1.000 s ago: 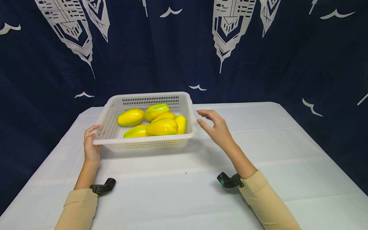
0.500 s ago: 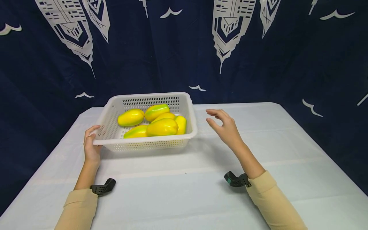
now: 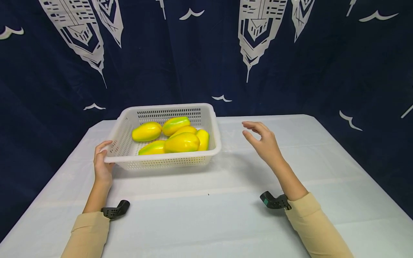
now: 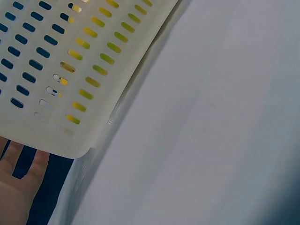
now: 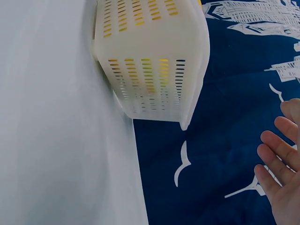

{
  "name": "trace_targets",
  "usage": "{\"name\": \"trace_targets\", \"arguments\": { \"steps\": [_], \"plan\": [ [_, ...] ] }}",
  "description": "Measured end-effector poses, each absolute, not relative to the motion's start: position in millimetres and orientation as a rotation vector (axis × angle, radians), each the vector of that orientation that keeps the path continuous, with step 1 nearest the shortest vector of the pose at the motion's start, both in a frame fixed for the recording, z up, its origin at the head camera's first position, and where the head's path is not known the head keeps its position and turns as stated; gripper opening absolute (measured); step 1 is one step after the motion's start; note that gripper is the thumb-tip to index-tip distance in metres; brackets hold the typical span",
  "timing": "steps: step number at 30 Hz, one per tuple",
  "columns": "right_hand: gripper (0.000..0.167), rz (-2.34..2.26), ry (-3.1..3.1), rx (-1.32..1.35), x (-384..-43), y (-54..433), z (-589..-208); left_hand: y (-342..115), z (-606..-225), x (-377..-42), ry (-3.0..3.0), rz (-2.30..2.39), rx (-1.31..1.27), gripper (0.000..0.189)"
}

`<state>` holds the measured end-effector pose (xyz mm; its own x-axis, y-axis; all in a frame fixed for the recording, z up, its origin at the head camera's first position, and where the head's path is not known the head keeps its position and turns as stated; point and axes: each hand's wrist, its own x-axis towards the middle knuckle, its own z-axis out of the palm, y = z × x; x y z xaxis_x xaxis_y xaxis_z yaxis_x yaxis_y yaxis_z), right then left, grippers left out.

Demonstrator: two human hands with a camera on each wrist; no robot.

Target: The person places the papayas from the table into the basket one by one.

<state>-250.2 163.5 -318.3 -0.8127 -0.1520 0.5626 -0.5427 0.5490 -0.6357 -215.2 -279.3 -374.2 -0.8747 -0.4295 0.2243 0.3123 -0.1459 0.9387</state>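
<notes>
A white plastic basket (image 3: pixel 162 156) with slotted walls sits on the table, left of centre in the head view. Inside it lie several glossy yellow-green fruits (image 3: pixel 182 142), shaped like mangoes, some overlapping. My left hand (image 3: pixel 103 166) grips the basket's rim at its left front corner; in the left wrist view some of its fingers (image 4: pixel 41 161) show beside the slotted wall. Apart from the basket, to its right, my right hand (image 3: pixel 266 145) hovers over the table with fingers loosely bent and nothing in them. The right wrist view shows those fingers (image 5: pixel 276 154) spread.
A white cloth (image 3: pixel 193 215) covers the table. Behind it hangs a dark blue curtain (image 3: pixel 200 64) with white printed shapes. Black wrist cameras sit on the left wrist (image 3: pixel 116 210) and the right wrist (image 3: pixel 275 200).
My right hand has moved steadily to the right, away from the basket's right side. The left hand, basket and fruits have stayed in place.
</notes>
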Motion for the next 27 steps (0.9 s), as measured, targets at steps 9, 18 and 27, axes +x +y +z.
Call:
{"name": "trace_targets", "arguments": {
  "steps": [9,18,27],
  "plan": [
    [0.033,1.142,-2.359,0.518,-251,181,-318,-279,-374,-215,-1.645,-2.061,0.129,0.03],
    [0.038,1.057,-2.433,0.45,-248,199,-320,-280,-376,-216,-1.67,-2.04,0.133,0.03],
    [0.049,0.825,-2.553,0.408,-246,209,-315,-281,-376,-216,-1.671,-2.044,0.116,0.031]
  ]
}}
